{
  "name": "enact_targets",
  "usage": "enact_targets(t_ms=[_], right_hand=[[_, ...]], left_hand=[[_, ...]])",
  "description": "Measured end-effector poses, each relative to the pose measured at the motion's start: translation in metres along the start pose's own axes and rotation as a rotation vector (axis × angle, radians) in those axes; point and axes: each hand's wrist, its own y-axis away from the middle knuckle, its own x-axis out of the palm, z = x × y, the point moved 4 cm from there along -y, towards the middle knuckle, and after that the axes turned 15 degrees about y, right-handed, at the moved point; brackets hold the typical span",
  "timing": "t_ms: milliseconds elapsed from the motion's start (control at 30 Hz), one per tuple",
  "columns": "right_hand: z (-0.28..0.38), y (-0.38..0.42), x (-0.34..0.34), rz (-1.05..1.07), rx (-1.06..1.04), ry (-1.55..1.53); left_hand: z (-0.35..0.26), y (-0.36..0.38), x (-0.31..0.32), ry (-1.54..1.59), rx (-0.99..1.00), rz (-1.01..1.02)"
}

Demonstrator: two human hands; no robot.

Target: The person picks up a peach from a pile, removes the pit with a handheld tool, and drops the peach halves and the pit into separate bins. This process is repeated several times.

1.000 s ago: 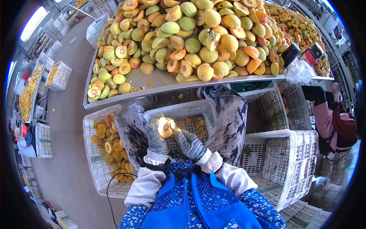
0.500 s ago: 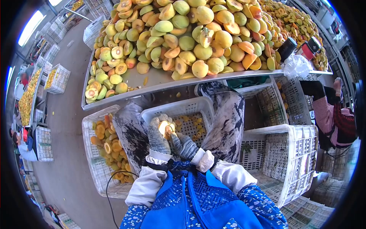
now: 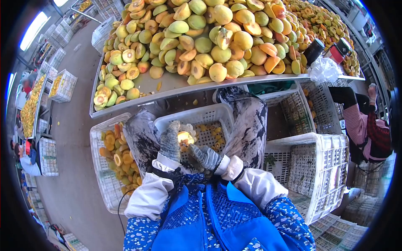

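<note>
Blue floral sleeves (image 3: pixel 289 217), white cuffs (image 3: pixel 263 186), grey knit gloves (image 3: pixel 170 143), bright-blue apron (image 3: pixel 213 226).

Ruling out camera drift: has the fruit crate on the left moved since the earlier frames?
No. The fruit crate keeps its place just below the table's near-left corner; no shift visible either way.

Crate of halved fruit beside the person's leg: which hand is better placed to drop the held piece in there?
Left, I'd judge. The left hand holds the cut fruit and is nearer that crate; the right hand sits farther across.
</note>
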Motion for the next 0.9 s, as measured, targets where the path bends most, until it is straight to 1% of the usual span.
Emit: enact_targets(t_ms=[33, 100, 133, 167, 233, 267, 300, 333, 367, 400, 500, 533, 567, 600, 633, 667, 700, 767, 800, 833, 867, 900], right_hand=[[0.01, 0.001, -0.003, -0.003, 0.0, -0.001], [0.017, 0.002, -0.005, 0.137, 0.151, 0.56], [0.021, 0.0, -0.001, -0.01, -0.505, 0.999], [0.004, 0.0, -0.007, -0.007, -0.507, 1.003], [0.031, 0.005, -0.005, 0.17, 0.249, 0.505], [0.031, 0.013, -0.001, 0.248, 0.614, 0.229], [0.008, 0.01, -0.008, 0.247, 0.614, 0.236], [-0.016, -0.003, -0.016, 0.255, 0.015, 0.697], [-0.024, 0.002, -0.009, 0.24, -0.617, 1.106], [-0.028, 0.003, -0.006, 0.244, -0.617, 1.101], [-0.034, -0.001, -0.008, 0.226, -0.419, 0.712], [-0.032, -0.002, -0.008, 0.229, -0.42, 0.721], [-0.036, 0.0, -0.002, 0.478, -0.228, 0.236], [-0.035, 0.004, 0.006, 0.697, -0.018, -0.259], [-0.019, 0.012, 0.017, 0.883, 0.208, -0.766], [-0.01, 0.016, 0.021, 0.634, 0.243, -0.693], [0.001, 0.017, 0.032, 0.642, 0.247, -0.69], [-0.004, 0.008, 0.035, -0.017, 0.399, -0.967], [-0.013, 0.007, 0.034, 0.013, 0.292, -0.917], [-0.022, 0.002, 0.029, -0.025, 0.289, -0.888], [-0.037, -0.006, 0.025, -0.097, 0.319, -0.865], [-0.068, -0.022, 0.02, -0.242, 0.394, -0.805]], left_hand=[[-0.002, -0.002, -0.003, -0.002, -0.002, 0.001], [-0.004, -0.008, -0.003, -0.38, 0.084, 0.195], [-0.002, -0.01, -0.006, -0.338, 0.044, 0.172], [-0.002, -0.009, -0.006, -0.335, 0.048, 0.173], [0.0, -0.009, -0.009, -0.258, 0.005, 0.12], [-0.002, -0.005, -0.006, -0.305, 0.025, 0.15], [-0.002, -0.006, -0.008, -0.3, 0.029, 0.153], [-0.006, -0.005, -0.005, -0.523, 0.205, 0.297], [-0.007, 0.0, -0.002, -0.747, 0.379, 0.437], [-0.001, 0.009, -0.003, -0.437, 0.118, 0.24], [-0.004, 0.013, 0.001, -0.394, 0.066, 0.228], [-0.011, 0.019, 0.01, -0.493, 0.097, 0.282], [-0.014, 0.022, 0.015, -0.484, 0.106, 0.283], [-0.015, 0.023, 0.019, -0.367, 0.084, 0.301], [-0.017, 0.027, 0.023, -0.253, 0.06, 0.316], [-0.018, 0.032, 0.029, -0.206, 0.031, 0.267], [-0.017, 0.03, 0.03, -0.203, 0.038, 0.262], [-0.014, 0.019, 0.026, -0.006, 0.055, 0.261], [-0.009, 0.013, 0.02, 0.081, -0.059, 0.213], [-0.011, 0.011, 0.021, 0.081, -0.047, 0.214], [-0.018, 0.009, 0.017, 0.226, 0.03, 0.099], [-0.024, 0.007, 0.012, 0.374, 0.113, -0.014]])
